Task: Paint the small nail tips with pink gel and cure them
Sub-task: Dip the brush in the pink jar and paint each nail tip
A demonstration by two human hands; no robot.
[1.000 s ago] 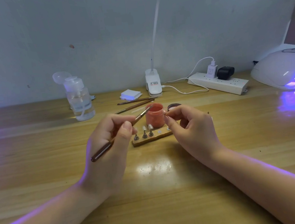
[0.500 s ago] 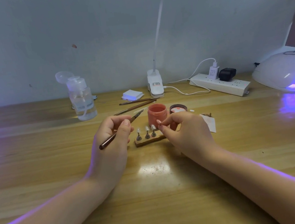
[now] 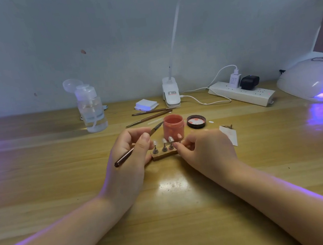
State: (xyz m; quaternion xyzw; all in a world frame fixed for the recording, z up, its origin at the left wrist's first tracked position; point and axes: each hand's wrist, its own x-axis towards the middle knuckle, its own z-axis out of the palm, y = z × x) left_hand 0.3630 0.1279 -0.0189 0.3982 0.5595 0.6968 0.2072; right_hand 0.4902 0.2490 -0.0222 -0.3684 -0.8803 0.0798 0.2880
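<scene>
Wooden tabletop [image 3: 41, 177] filling the lower frame, pale wall [image 3: 65, 42] above. Left of centre, near the wall: clear pump bottle [image 3: 92, 110], cap flipped open. Centre, at the wall: white clip lamp base [image 3: 170, 92] with thin stem rising to the top edge. Just left of it: small stack of white pads [image 3: 146, 104]. Right of centre: white power strip [image 3: 243, 96] carrying a white charger [image 3: 235, 77] and a black adapter [image 3: 250, 82]. Below the pads: two spare brushes [image 3: 151, 114] lying flat, near each other.
</scene>
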